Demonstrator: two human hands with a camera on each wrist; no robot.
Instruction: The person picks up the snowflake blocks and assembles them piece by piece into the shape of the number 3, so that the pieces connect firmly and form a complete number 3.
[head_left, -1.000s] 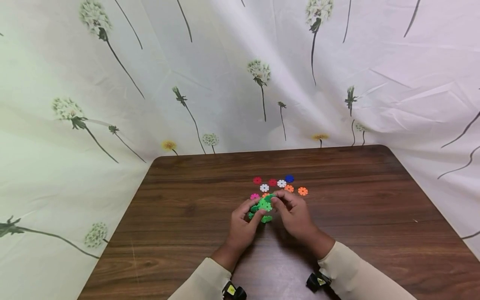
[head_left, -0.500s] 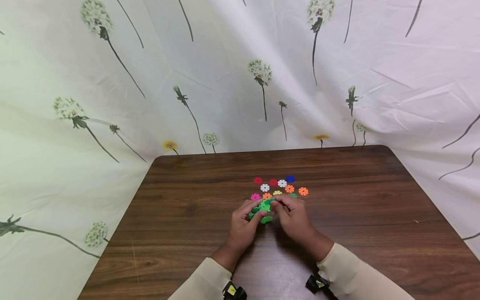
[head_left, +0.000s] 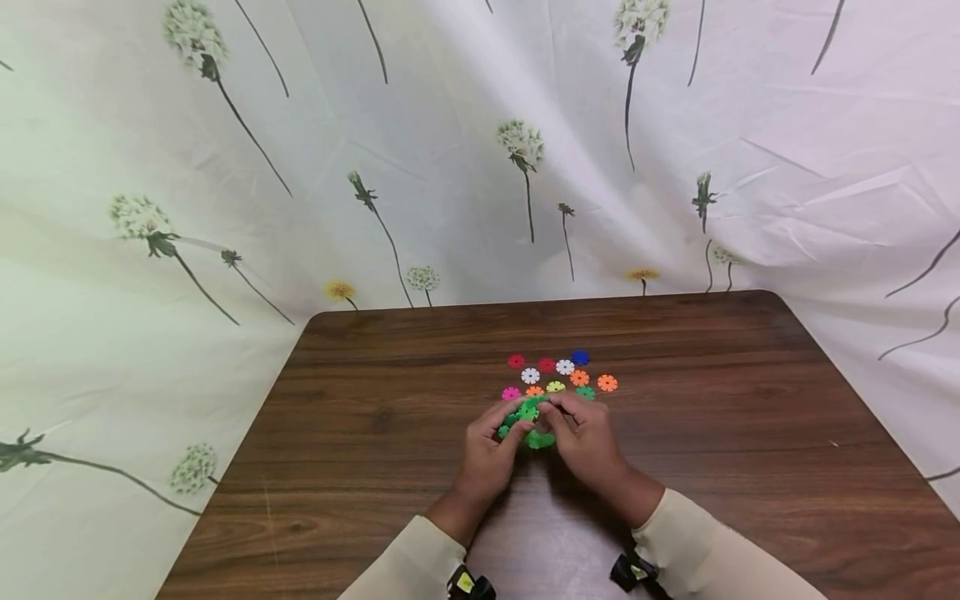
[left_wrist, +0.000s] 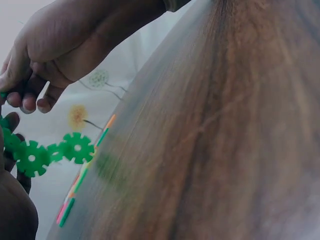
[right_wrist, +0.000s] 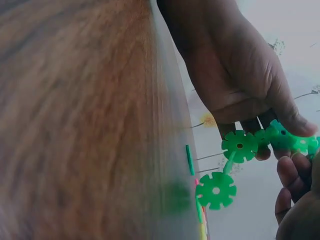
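Several green notched plastic discs are joined edge to edge in a chain (head_left: 528,410), held up over the table between both hands. My left hand (head_left: 486,457) pinches its left part between thumb and fingers. On the other side my right hand (head_left: 597,446) pinches the chain's upper right part. Linked discs (right_wrist: 216,190) hang below the fingers in the right wrist view, where the left hand (right_wrist: 240,75) grips from above. In the left wrist view, more chained discs (left_wrist: 77,148) stick out under the right hand (left_wrist: 65,45). Fingers hide the middle of the chain.
Loose notched discs lie flat just beyond the hands: red (head_left: 517,361), white (head_left: 530,376), blue (head_left: 580,357), orange (head_left: 607,382), yellow (head_left: 555,387), green (head_left: 586,392) and pink (head_left: 511,393). The brown wooden table (head_left: 375,483) ends at a flower-print cloth (head_left: 450,167).
My right hand has shifted slightly toward my body, uncovering the yellow and green loose discs. The chain has turned a little, its lower discs now further right. The left hand stays nearly still.
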